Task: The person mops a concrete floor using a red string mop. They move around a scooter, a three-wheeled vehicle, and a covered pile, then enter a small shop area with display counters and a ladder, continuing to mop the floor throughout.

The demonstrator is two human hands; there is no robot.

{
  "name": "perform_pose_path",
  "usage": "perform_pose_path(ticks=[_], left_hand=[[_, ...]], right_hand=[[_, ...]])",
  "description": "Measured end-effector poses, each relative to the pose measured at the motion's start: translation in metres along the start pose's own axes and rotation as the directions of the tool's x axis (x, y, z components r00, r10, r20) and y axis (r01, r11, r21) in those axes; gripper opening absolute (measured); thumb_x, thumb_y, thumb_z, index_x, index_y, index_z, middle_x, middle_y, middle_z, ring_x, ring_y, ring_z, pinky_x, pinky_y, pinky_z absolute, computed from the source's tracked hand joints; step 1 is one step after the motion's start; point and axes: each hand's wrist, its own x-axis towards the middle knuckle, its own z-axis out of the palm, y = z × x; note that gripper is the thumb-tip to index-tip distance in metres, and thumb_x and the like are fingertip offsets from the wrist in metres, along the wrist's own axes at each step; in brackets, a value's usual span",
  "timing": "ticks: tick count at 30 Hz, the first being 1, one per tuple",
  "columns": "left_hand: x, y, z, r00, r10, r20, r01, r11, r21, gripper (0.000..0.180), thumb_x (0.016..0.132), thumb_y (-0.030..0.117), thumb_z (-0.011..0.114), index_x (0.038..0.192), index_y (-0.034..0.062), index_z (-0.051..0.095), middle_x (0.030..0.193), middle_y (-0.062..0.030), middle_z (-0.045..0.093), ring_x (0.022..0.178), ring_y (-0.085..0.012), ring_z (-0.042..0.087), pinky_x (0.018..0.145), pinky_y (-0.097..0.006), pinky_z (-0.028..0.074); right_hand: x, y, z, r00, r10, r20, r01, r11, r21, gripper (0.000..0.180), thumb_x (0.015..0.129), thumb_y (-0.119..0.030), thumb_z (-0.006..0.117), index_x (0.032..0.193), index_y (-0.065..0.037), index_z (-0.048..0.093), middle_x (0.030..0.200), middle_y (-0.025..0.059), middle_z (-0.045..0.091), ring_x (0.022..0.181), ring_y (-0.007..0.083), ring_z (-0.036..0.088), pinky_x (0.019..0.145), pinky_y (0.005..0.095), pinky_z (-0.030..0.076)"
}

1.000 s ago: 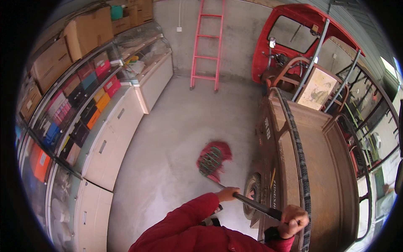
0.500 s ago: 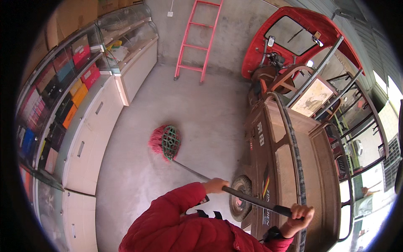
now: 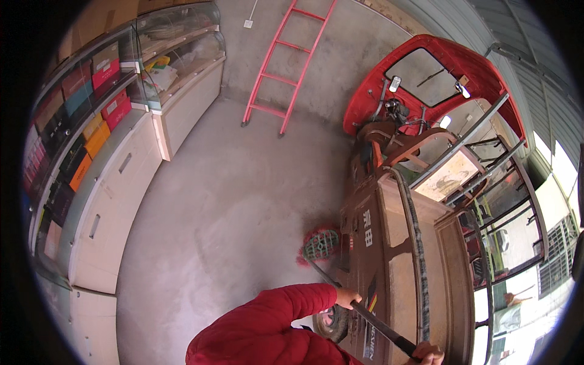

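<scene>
A long-handled mop slants across the lower middle. Its mop head (image 3: 320,244), with pinkish-red strands and a green lattice frame, lies on the concrete floor close beside the brown side panel (image 3: 359,249) of a cargo tricycle. Partway along the dark mop handle (image 3: 382,326), my left hand (image 3: 347,298) is closed round it. My right hand (image 3: 428,353) grips the handle's upper end, near the lower edge of the picture. My left arm is in a red padded sleeve (image 3: 274,310).
The tricycle with its red cab (image 3: 426,55) fills the right, one wheel (image 3: 331,322) behind the handle. A pink ladder (image 3: 280,79) leans on the far wall. Glass display counters (image 3: 115,176) with boxes line the left. Concrete floor (image 3: 201,213) lies between.
The mop head has moved right across the floor, up to the tricycle's side. Both hands have moved down in the picture, still on the handle. The view has shifted slightly.
</scene>
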Motion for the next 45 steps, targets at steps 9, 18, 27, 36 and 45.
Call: perform_pose_path(ticks=[9,18,27,36,45], left_hand=[[0.042,-0.071,-0.037,0.983,-0.055,-0.177,0.066,0.996,0.06,0.021,0.07,0.021,0.059,0.068,0.0055,0.045,0.061,-0.0122,0.049,0.058,-0.0253,0.05,0.053,-0.038,0.036],[-0.005,-0.132,-0.09,0.741,-0.268,-0.616,0.419,0.901,0.111,0.011,0.067,0.015,0.055,0.071,0.0102,0.045,0.062,-0.0108,0.051,0.059,-0.0317,0.051,0.053,-0.042,0.036],[-0.089,-0.135,-0.134,0.649,-0.395,-0.65,0.639,0.746,0.185,0.01,0.066,0.013,0.054,0.074,0.012,0.049,0.062,-0.0109,0.053,0.062,-0.0331,0.053,0.054,-0.044,0.039],[-0.026,-0.118,-0.221,0.899,-0.271,-0.343,0.325,0.939,0.112,0.011,0.07,0.015,0.053,0.08,0.0105,0.05,0.066,-0.013,0.054,0.064,-0.0334,0.054,0.055,-0.042,0.039],[0.075,-0.165,-0.267,0.988,0.003,-0.157,0.016,0.993,0.114,0.015,0.07,0.022,0.057,0.07,0.0081,0.05,0.063,-0.0129,0.053,0.062,-0.0325,0.054,0.054,-0.042,0.037]], right_hand=[[0.068,0.112,0.018,0.996,-0.056,0.064,0.045,0.985,0.167,0.035,0.08,-0.025,0.053,0.058,-0.01,0.031,0.046,-0.0012,0.029,0.037,0.0077,0.029,0.038,0.0214,0.024],[0.088,0.192,0.067,0.928,0.025,0.371,-0.213,0.854,0.474,0.027,0.076,-0.014,0.058,0.058,-0.004,0.04,0.047,0.0044,0.041,0.038,0.0137,0.039,0.038,0.0257,0.033],[0.098,0.239,0.111,0.867,0.266,0.42,-0.477,0.683,0.552,0.028,0.081,-0.016,0.05,0.06,-0.007,0.035,0.047,0.0009,0.033,0.039,0.0116,0.033,0.039,0.0262,0.029],[0.169,0.223,0.134,0.966,0.078,0.246,-0.218,0.758,0.615,0.025,0.084,-0.018,0.04,0.062,-0.013,0.029,0.042,-0.0011,0.03,0.031,0.0077,0.027,0.031,0.0229,0.02],[0.144,0.182,0.187,0.999,0.051,-0.012,-0.05,0.994,0.097,0.03,0.08,-0.023,0.051,0.062,-0.011,0.03,0.052,0.0003,0.028,0.043,0.0096,0.025,0.04,0.0231,0.024]])
